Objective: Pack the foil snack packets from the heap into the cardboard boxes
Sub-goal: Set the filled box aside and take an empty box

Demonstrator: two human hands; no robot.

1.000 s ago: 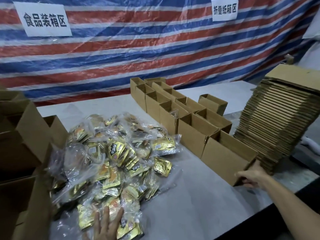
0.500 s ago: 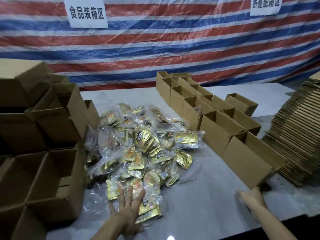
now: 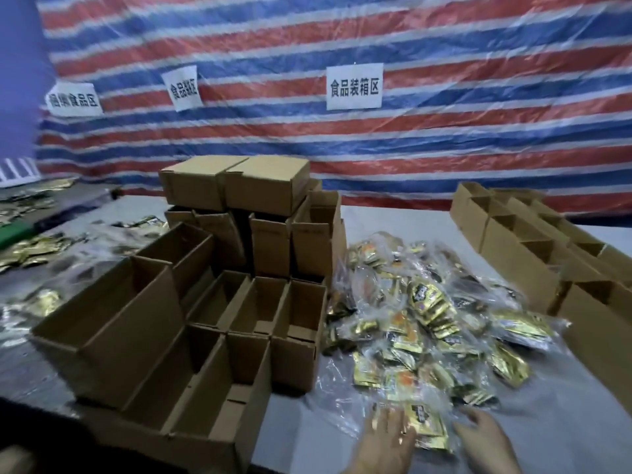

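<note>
— While both hands are down at it, where does the heap of packets (image 3: 427, 319) lie?

— On the grey worktop (image 3: 564, 422), right of centre. Gold foil packets, many of them inside clear plastic bags, spill from the middle of the worktop down towards its near edge.

— And the hands?

— The left hand (image 3: 386, 436) lies flat with its fingers spread on the nearest bags of the heap. The right hand (image 3: 485, 439) is just beside it, fingers loosely out and gripping nothing that I can see, though it is blurred. One gold packet (image 3: 425, 425) lies between the two, touching the left hand's fingers.

— The boxes?

— Open cardboard boxes (image 3: 205, 336) stand in rows just left of the heap, their tops facing up. Behind them more boxes are stacked, with two closed boxes (image 3: 236, 186) side by side on top. A second row of open boxes (image 3: 530, 248) runs along the right of the heap, from the back towards the right edge.

— Anything further out?

— Loose gold packets (image 3: 41, 248) lie scattered at the far left, beyond the boxes. Behind it all hangs a red, white and blue striped tarp (image 3: 342, 46) with white paper signs (image 3: 354, 85) bearing black characters.
</note>
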